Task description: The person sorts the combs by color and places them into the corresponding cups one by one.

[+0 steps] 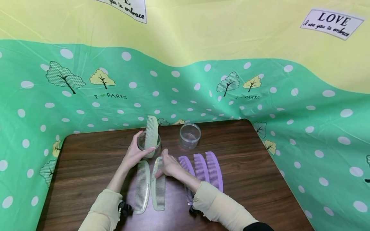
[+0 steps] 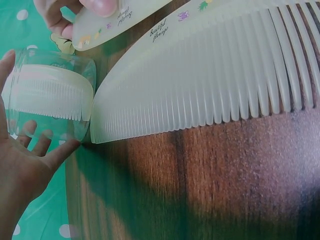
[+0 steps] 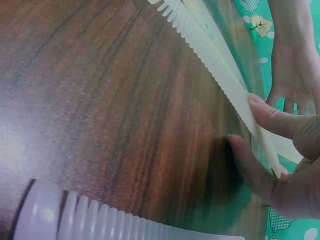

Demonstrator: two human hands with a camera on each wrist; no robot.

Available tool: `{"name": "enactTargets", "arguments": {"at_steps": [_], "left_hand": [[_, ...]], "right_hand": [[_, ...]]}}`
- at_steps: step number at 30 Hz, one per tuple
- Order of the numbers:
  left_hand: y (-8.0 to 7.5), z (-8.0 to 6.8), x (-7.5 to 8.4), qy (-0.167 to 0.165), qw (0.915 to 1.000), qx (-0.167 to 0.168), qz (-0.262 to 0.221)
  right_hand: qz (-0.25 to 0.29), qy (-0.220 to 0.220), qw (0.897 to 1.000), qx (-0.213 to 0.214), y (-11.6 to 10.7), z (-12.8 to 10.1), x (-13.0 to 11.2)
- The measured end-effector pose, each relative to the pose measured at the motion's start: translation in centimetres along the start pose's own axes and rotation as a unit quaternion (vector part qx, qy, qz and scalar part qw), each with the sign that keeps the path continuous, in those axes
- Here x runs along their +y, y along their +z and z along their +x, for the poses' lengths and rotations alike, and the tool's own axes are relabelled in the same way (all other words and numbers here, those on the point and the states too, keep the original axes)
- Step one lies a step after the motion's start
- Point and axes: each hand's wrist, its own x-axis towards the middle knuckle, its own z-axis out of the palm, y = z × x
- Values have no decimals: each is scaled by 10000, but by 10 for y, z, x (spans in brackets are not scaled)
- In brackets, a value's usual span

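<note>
My left hand [image 1: 135, 154] grips a clear glass jar [image 1: 157, 149] at the back of the table, thumb at the near side. A pale green comb [image 1: 151, 130] stands in that jar, rising well above its rim. With thumb and fingers my right hand [image 1: 171, 166] pinches the far end of another pale green comb [image 1: 159, 194]. In the right wrist view this comb [image 3: 220, 70] is seen nearly edge-on between the fingers. To its left a third pale green comb [image 1: 142, 189] lies on the table, one end close to the jar.
Several purple combs [image 1: 214, 170] lie side by side to the right, partly beneath the right forearm. A second clear jar [image 1: 189, 137] stands at the back. Patterned green and yellow cloth [image 1: 173, 86] rises behind the brown wooden table [image 1: 248, 179].
</note>
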Motion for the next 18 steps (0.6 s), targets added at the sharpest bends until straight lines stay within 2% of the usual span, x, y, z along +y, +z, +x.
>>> {"name": "enactTargets", "arguments": {"at_steps": [5, 18], "left_hand": [[0, -1, 1, -45, 10000, -18, 5], [0, -1, 1, -61, 10000, -17, 6]], "right_hand": [[416, -216, 9989, 38, -1, -4, 2], [868, -479, 9951, 22, -7, -9, 9]]}}
